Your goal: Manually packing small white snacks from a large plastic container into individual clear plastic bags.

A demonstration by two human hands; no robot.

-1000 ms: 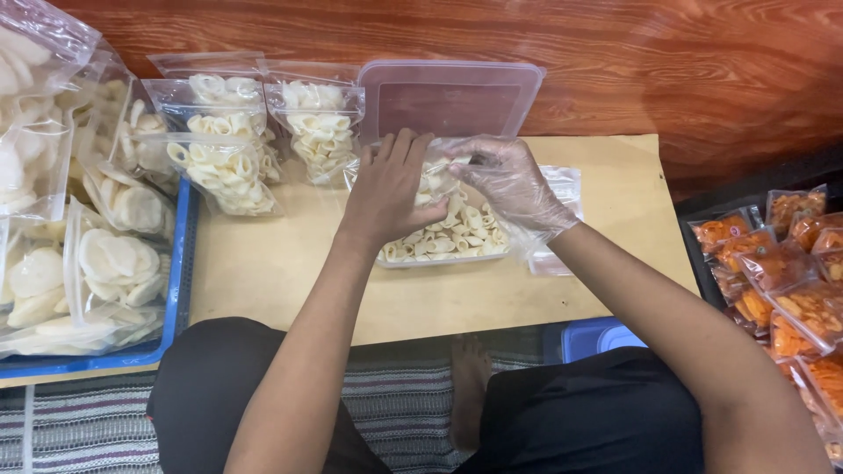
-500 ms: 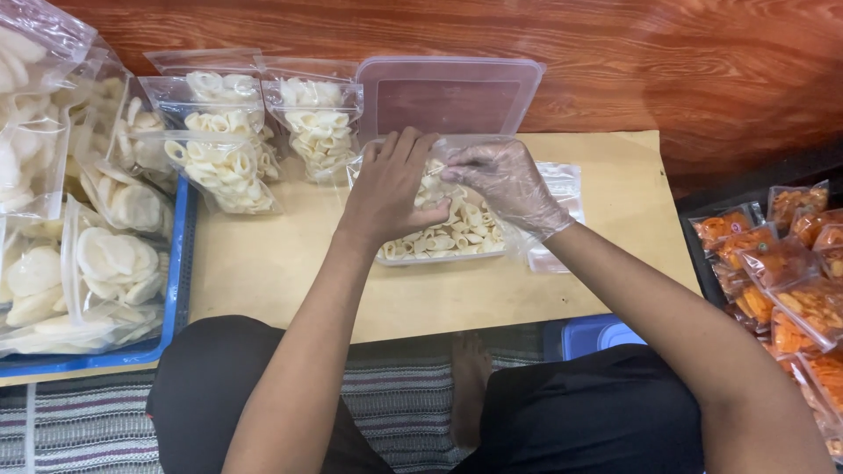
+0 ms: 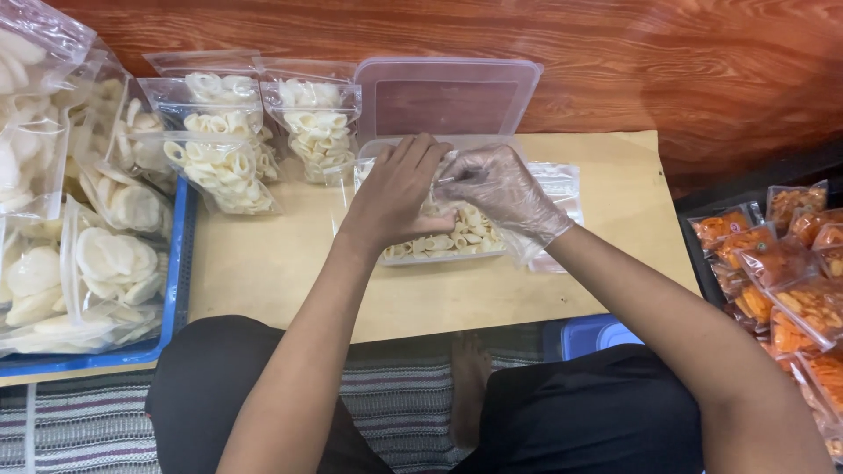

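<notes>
Left hand and gloved right hand pinching a clear bag over the cracker tray mid-surface, filled bags far left, open lid behind, orange packets right.

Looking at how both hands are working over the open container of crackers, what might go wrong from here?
The left hand and gloved right hand pinch a thin clear bag above the open container; it may slip and spill pale crackers. The upright filled bags stand close behind, so a nudge might topple them. The empty bags lie under the right wrist and may be swept aside.
</notes>
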